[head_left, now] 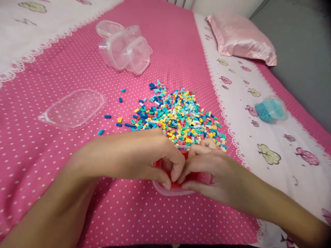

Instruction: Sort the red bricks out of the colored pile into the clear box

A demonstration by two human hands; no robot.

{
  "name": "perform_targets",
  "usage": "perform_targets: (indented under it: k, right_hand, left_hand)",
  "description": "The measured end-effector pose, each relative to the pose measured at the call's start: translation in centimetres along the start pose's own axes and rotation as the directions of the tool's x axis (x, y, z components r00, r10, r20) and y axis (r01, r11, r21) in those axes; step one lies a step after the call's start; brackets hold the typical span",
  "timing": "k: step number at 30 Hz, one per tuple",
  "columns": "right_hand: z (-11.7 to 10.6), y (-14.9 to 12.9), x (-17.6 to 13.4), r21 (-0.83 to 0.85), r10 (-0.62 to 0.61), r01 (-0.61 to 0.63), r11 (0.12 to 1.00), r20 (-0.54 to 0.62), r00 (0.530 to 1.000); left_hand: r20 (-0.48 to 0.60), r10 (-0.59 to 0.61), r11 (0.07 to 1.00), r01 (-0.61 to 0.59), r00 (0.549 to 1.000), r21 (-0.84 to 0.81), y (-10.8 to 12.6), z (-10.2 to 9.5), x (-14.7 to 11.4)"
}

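Both hands reach into a clear plastic container [170, 191] that holds red toy bricks [176, 185]. My left hand [147, 153] comes in from the left, thumb and fingers closed and pointing down at the bricks. From the right, my right hand [214, 170] meets it, its fingers also closed, with the fingertips close to those of the left. Whatever lies between the fingertips is too small and covered to make out. Just beyond the container spreads a large pile of small multicoloured toy bricks [178, 117], partly hidden by my hands.
A clear lid [74, 108] lies left of the pile, with a few stray bricks [120, 120] between. Several clear containers [124, 48] are heaped farther back. At the right rests a container of light-blue bricks [271, 109]; a pink pillow [243, 39] lies behind on the dotted bedspread [124, 213].
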State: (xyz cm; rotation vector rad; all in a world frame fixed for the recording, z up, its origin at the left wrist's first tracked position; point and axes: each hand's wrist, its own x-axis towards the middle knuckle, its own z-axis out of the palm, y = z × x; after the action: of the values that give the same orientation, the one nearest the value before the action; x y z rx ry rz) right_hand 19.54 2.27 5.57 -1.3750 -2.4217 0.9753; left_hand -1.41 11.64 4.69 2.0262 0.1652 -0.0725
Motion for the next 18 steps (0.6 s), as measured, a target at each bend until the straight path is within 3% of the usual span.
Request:
perform_targets:
  k: [5,11,18]
  right_hand:
    - [-0.2,0.0,-0.3,0.010,0.025,-0.025,1.000,0.020,0.999]
    - [-0.1,0.2,-0.6,-0.032,0.035,-0.036,0.999,-0.022,0.999]
    - [-1.4,0.7,-1.9,-0.051,0.002,-0.006,0.999,-0.091,0.996]
  left_hand:
    - [-0.018,0.007,1.000,-0.007,1.000,0.008,0.1,0.1,0.0]
    - [-0.030,0.030,0.999,-0.030,0.999,0.018,0.1,0.0,0.1]
    - [-0.075,0.032,0.998,-0.027,0.997,0.063,0.6,0.0,0.5]
